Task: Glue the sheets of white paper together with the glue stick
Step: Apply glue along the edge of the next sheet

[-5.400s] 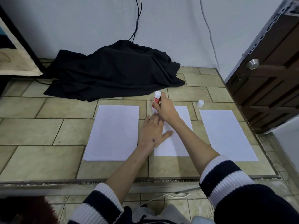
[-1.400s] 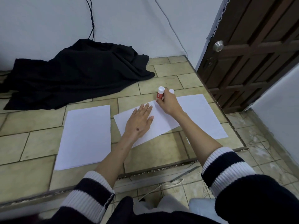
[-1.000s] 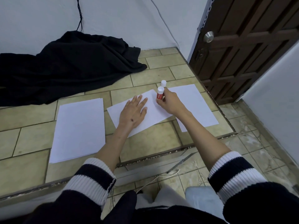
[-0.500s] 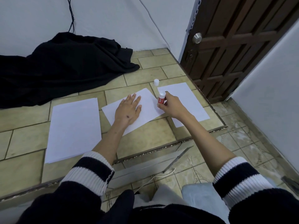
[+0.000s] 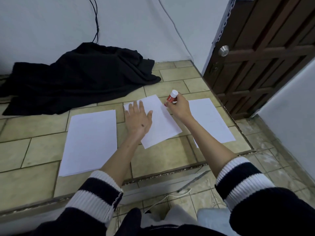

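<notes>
L hand (image 5: 139,120) lay flat, fingers straight, on tilted mid sheet (image 5: 160,123) | R hand (image 5: 179,108) gripped glue stick (image 5: 172,97) at sheet's far R edge | other sheets L (image 5: 91,142) & R (image 5: 213,120) on tiled platform (image 5: 34,150)

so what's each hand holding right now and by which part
The right hand grips the glue stick around its lower red body. The left hand holds nothing; it presses flat on the middle sheet.
</notes>
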